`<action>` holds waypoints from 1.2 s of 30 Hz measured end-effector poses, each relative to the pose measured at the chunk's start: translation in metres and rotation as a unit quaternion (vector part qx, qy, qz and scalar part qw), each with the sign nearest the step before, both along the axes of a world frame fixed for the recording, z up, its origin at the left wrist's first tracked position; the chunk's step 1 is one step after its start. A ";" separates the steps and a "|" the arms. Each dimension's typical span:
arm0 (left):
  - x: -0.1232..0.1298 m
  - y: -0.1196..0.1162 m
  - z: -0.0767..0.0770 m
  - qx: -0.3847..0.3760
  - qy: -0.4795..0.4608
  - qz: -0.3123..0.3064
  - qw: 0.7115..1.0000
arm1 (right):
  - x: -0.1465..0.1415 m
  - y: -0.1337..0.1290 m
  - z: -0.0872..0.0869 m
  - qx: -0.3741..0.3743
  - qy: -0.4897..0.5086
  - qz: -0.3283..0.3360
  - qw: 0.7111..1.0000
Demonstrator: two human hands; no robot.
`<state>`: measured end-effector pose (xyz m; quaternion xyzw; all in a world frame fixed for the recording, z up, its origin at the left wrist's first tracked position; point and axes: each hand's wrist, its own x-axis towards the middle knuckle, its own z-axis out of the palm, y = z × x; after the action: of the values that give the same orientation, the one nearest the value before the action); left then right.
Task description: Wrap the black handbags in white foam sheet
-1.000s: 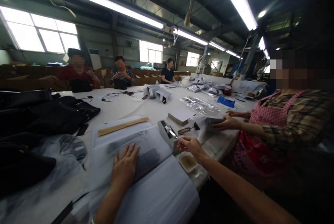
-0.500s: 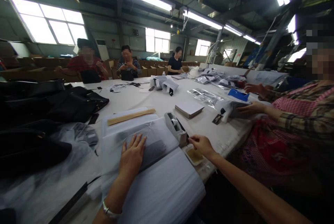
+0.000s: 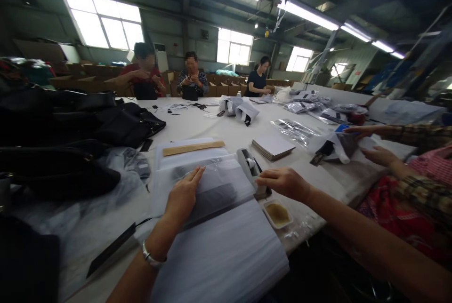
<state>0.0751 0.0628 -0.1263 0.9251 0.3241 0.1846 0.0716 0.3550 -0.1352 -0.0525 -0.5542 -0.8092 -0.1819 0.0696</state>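
Note:
My left hand [image 3: 181, 195] lies with its fingers stretched out on a dark item [image 3: 215, 197] wrapped in thin, see-through white paper [image 3: 240, 181]. My right hand [image 3: 284, 183] is closed in a pinch at the near end of a grey tape dispenser [image 3: 250, 164]. Whatever the fingertips hold is too small to make out. More white tissue paper [image 3: 226, 251] spreads over the near table edge. From the left side of the wrapped item a black strap-like tag [image 3: 111, 249] sticks out.
A shallow dish with a yellowish-brown pad [image 3: 278, 213] sits below the dispenser. Beyond are a stack of white boards [image 3: 272, 147] and a tan strip [image 3: 193, 148]. Black bags [image 3: 81, 124] crowd the left. At the right, a co-worker's hands [image 3: 377, 152] handle a wrapped item; others sit across.
The view has swung left, so everything sits further right. My right hand has risen slightly beside the dispenser's end, still pinched. The fingers of my left hand look closer together.

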 end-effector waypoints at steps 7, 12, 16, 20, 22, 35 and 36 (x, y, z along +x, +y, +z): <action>-0.013 0.037 0.009 -0.065 -0.046 -0.014 0.997 | -0.054 0.105 0.014 -0.068 0.079 0.139 0.985; -0.021 0.062 0.005 -0.092 -0.116 -0.035 0.988 | -0.078 0.178 0.007 -0.145 0.106 0.203 0.963; -0.028 0.077 -0.001 -0.147 -0.159 -0.044 0.975 | -0.089 0.221 0.001 -0.203 0.098 0.234 0.946; -0.034 0.090 -0.001 -0.220 -0.170 -0.066 0.958 | -0.102 0.246 0.004 -0.261 0.044 0.218 0.939; -0.036 0.096 0.000 -0.246 -0.170 -0.074 0.951 | -0.109 0.255 0.007 -0.289 0.006 0.199 0.936; -0.035 0.099 -0.001 -0.293 -0.188 -0.072 0.935 | -0.086 0.288 -0.011 -0.323 0.123 0.027 0.938; -0.036 0.099 -0.001 -0.292 -0.185 -0.069 0.936 | -0.077 0.286 -0.013 -0.308 0.166 -0.006 0.937</action>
<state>0.0396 0.1616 -0.1270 0.8330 0.2801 0.2447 0.4095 0.2776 0.1503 -0.0657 -0.5754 -0.7994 0.1706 0.0275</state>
